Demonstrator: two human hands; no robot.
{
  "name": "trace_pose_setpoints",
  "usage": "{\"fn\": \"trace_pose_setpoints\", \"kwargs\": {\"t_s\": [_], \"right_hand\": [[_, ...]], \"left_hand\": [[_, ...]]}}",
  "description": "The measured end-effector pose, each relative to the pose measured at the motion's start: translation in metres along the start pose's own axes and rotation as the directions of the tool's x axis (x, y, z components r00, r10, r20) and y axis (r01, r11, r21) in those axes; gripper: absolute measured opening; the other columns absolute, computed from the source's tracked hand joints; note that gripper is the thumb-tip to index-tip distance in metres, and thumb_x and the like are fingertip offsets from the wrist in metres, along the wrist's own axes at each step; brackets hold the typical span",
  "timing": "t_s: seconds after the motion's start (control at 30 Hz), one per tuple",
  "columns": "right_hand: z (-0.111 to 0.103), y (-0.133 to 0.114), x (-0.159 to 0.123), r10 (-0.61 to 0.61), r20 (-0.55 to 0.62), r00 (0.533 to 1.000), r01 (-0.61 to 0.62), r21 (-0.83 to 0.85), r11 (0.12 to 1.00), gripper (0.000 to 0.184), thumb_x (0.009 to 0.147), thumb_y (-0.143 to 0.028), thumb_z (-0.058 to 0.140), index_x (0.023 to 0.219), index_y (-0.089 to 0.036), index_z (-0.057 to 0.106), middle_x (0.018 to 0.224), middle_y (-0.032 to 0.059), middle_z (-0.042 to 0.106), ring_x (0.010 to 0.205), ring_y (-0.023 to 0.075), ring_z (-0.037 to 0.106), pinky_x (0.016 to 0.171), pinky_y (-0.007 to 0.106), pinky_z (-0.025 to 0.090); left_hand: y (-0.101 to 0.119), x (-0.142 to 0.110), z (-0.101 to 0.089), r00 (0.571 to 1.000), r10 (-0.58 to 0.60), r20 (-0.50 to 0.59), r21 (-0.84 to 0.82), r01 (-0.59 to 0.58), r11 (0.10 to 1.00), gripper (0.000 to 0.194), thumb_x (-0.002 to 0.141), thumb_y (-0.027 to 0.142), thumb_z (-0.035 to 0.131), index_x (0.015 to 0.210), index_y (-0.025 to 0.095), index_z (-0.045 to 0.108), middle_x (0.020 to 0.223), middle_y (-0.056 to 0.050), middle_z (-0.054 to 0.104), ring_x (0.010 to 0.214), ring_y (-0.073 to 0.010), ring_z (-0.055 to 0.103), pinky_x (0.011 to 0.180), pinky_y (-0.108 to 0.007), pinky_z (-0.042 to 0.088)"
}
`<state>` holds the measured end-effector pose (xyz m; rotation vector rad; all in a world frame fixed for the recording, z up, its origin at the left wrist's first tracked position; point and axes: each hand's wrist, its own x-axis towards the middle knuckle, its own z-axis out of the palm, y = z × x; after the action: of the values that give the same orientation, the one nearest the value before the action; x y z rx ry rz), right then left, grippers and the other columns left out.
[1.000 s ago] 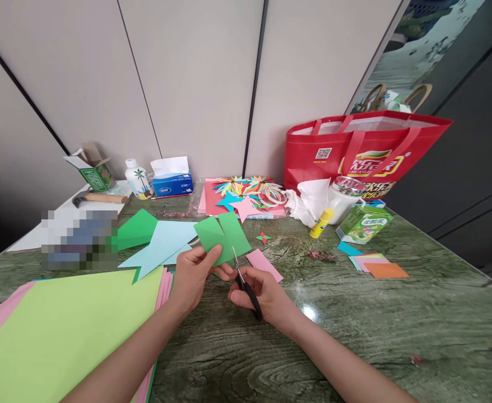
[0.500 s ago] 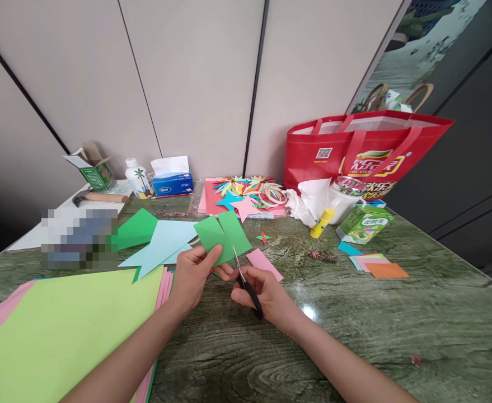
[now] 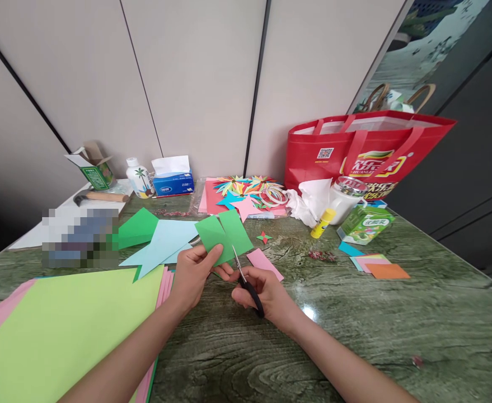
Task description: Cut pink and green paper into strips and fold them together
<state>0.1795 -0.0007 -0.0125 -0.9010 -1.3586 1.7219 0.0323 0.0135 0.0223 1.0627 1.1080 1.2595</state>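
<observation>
My left hand [image 3: 197, 274] pinches the lower edge of a green paper square [image 3: 235, 235] between thumb and fingers. A narrow slit runs down from the top edge of the square. In my right hand [image 3: 265, 288] is a pair of black-handled scissors [image 3: 252, 294], the fingers wrapped round the handles. The blades point up and lie at the lower edge of the green paper. Behind the hands, light blue paper pieces [image 3: 165, 240] and a green piece [image 3: 139, 226] lie on the table. A pink paper strip [image 3: 265, 264] rests just beyond my right hand.
A stack of coloured sheets [image 3: 82, 324] covers the left front. Along the back stand a tissue box [image 3: 173, 183], paper stars [image 3: 246, 208], a white jar [image 3: 343, 204] and a red bag [image 3: 313, 157]. A yellow glue stick [image 3: 322, 224] and small paper pieces [image 3: 388, 271] lie right.
Almost nothing differs. The view has shifted very slightly, and both hands keep the green paper and the scissors in nearly the same position.
</observation>
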Motion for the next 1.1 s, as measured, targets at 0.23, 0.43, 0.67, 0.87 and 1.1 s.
{"fn": "trace_pose_setpoints", "kwargs": {"t_s": [0.23, 0.43, 0.67, 0.87, 1.1], "right_hand": [[-0.0002, 0.001, 0.0001, -0.003, -0.017, 1.0, 0.003, -0.03, 1.0, 0.038, 0.06, -0.045, 0.069, 0.079, -0.016, 0.056, 0.051, -0.006, 0.042, 0.046, 0.0071, 0.032, 0.045, 0.022, 0.027], [-0.0015, 0.0027, -0.0006, -0.009, -0.021, 1.0, 0.008, -0.042, 0.999, 0.036, 0.061, -0.045, 0.069, 0.078, -0.016, 0.057, 0.051, -0.0057, 0.045, 0.045, 0.0071, 0.035, 0.045, 0.022, 0.028], [0.0007, 0.001, -0.0001, -0.029, -0.035, 0.999, 0.028, -0.049, 0.998, 0.035, 0.062, -0.045, 0.068, 0.076, -0.015, 0.057, 0.046, -0.0064, 0.045, 0.042, 0.0067, 0.036, 0.043, 0.022, 0.03], [0.0012, 0.0014, 0.0013, -0.016, -0.058, 0.998, 0.012, -0.067, 0.998, 0.038, 0.06, -0.048, 0.068, 0.075, -0.015, 0.057, 0.045, -0.0063, 0.045, 0.04, 0.0063, 0.036, 0.041, 0.021, 0.031], [0.0009, 0.0034, 0.0012, -0.012, -0.067, 0.998, 0.009, -0.048, 0.999, 0.036, 0.061, -0.046, 0.068, 0.072, -0.015, 0.056, 0.045, -0.0061, 0.045, 0.039, 0.0061, 0.037, 0.04, 0.021, 0.031]], "left_hand": [[-0.0006, 0.0013, -0.0009, 1.0, -0.009, -0.002, 0.002, 0.009, 1.0, 0.02, 0.07, 0.03, 0.063, 0.059, 0.012, 0.059, 0.046, -0.004, 0.063, 0.039, -0.0137, 0.057, 0.033, -0.019, 0.037], [-0.0001, 0.0015, -0.0002, 1.0, -0.014, -0.009, -0.013, 0.014, 1.0, 0.018, 0.069, 0.028, 0.063, 0.061, 0.012, 0.06, 0.046, -0.003, 0.063, 0.038, -0.013, 0.057, 0.032, -0.019, 0.037], [0.0005, 0.0008, -0.0003, 1.0, -0.018, 0.0, -0.009, 0.018, 1.0, 0.02, 0.07, 0.03, 0.062, 0.06, 0.012, 0.059, 0.046, -0.004, 0.063, 0.039, -0.0135, 0.057, 0.032, -0.019, 0.038], [0.0021, 0.0004, 0.0004, 1.0, -0.027, -0.005, -0.009, 0.027, 1.0, 0.021, 0.068, 0.031, 0.064, 0.06, 0.012, 0.059, 0.051, -0.005, 0.066, 0.039, -0.0138, 0.057, 0.033, -0.02, 0.038], [0.0, 0.0015, -0.001, 1.0, -0.024, 0.004, -0.026, 0.024, 0.999, 0.019, 0.07, 0.027, 0.063, 0.058, 0.013, 0.059, 0.049, -0.004, 0.065, 0.039, -0.0126, 0.057, 0.036, -0.019, 0.04]]}}
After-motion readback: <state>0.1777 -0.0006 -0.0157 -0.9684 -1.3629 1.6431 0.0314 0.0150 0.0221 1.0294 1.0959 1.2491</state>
